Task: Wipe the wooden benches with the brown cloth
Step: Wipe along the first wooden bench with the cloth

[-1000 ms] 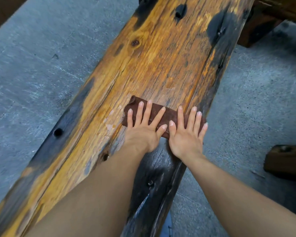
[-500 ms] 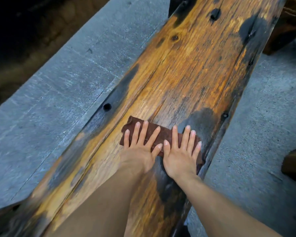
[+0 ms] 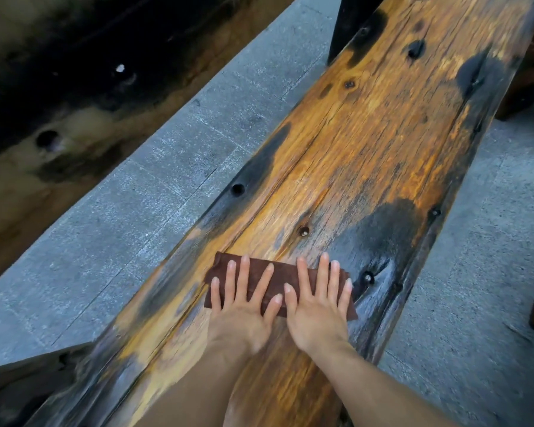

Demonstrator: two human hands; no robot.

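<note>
Wiping step in hand: folded brown cloth (image 3: 278,280) pressed flat on the wooden bench worktop (image 3: 379,143) under both palms.

Cloth lies crosswise on the plank, near its right edge, just short of a dark, wet-looking patch (image 3: 386,235) with a bolt head (image 3: 368,277) beside the cloth's right end. Left hand (image 3: 244,306) covers the cloth's left half, right hand (image 3: 319,306) the right half; fingers (image 3: 245,274) of both spread wide and flat, pressing down, not gripping. Thumbs nearly touch at mid-cloth. Grey paved floor (image 3: 154,192) either side; a second timber (image 3: 59,97) lies well apart to the left. Judgement: stroke mid-plank, much bench length ahead unwiped. Next move calls for an even two-hand push along the grain, keeping the cloth flat over knots and bolt heads.
</note>
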